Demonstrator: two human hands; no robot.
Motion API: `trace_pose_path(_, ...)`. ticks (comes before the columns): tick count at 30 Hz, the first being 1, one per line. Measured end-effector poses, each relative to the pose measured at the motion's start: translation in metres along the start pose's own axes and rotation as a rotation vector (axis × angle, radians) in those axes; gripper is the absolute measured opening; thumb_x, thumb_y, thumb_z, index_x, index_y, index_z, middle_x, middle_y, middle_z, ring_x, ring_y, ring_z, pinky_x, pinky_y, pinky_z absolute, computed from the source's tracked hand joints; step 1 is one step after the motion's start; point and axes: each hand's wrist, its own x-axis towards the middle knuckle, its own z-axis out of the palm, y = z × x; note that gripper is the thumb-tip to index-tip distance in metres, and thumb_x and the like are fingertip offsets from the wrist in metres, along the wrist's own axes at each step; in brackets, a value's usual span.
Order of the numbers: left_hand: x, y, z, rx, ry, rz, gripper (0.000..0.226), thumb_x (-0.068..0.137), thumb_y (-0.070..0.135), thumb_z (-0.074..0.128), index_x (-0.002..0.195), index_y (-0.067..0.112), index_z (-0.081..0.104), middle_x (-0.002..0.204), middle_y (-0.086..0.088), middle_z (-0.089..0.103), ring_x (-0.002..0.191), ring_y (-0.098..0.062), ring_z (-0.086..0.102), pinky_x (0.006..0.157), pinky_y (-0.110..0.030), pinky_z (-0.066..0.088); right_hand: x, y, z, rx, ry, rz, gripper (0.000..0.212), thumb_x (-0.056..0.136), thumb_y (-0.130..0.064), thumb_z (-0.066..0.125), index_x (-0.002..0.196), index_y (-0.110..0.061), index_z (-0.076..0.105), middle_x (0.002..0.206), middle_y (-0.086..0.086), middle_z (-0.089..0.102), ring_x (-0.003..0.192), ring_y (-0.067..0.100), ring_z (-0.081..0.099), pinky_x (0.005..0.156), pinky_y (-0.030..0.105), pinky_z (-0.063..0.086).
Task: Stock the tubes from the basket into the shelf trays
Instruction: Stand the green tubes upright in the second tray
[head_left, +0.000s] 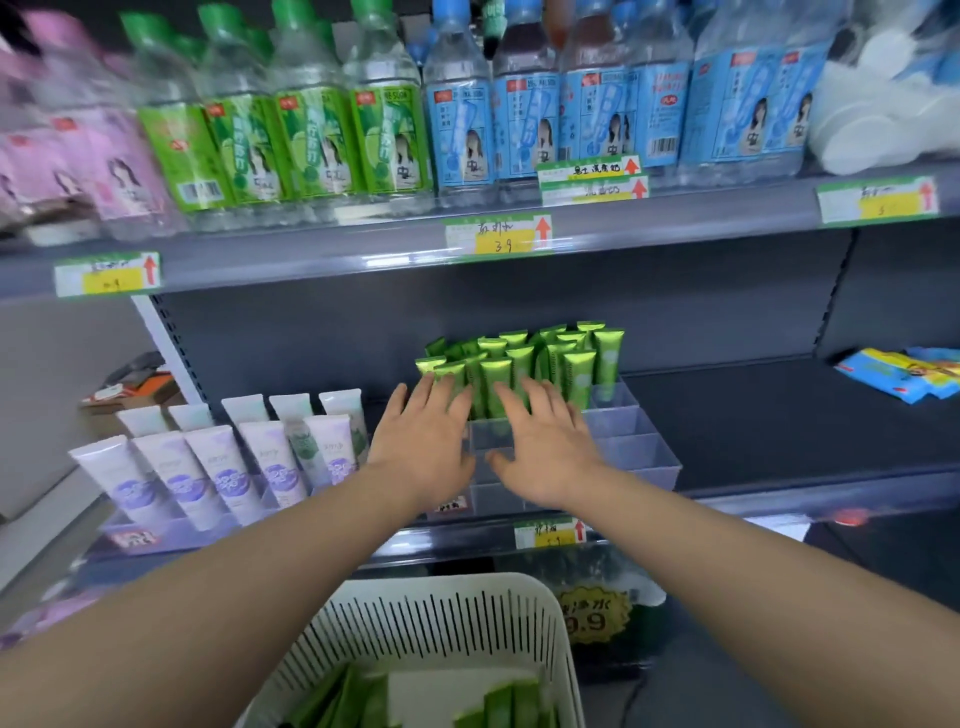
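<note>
**Both hands at the stocked rows, basket below**

Head view. Left hand (422, 448) and right hand (546, 453) spread flat, gripping nothing, fingertips against the upright green tubes (522, 364) in the rear rows of the clear tray (635, 442); front compartments unfilled. Loose tubes (363, 699) lying low in the white basket (447, 618), beneath the forearms, long axes roughly shelfward. Neither hand clearly nearer; likely next, a reach down and back.

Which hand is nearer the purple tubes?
Left. The left hand is just right of the purple tubes; the right hand is farther right, over the clear tray.
</note>
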Motion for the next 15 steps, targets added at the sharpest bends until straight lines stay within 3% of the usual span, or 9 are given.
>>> trace_pose_path(15, -0.096, -0.025, 0.043, -0.048, -0.074, -0.116, 0.076, 0.089, 0.045, 0.043, 0.149, 0.017, 0.006, 0.158, -0.008, 0.005, 0.145, -0.026, 0.001, 0.118, -0.044, 0.005, -0.057, -0.051, 0.06, 0.016, -0.125, -0.069, 0.081, 0.09, -0.048, 0.047, 0.149, -0.027, -0.004, 0.158, 0.001, -0.014, 0.145, 0.023, -0.013, 0.117, 0.042, -0.001)
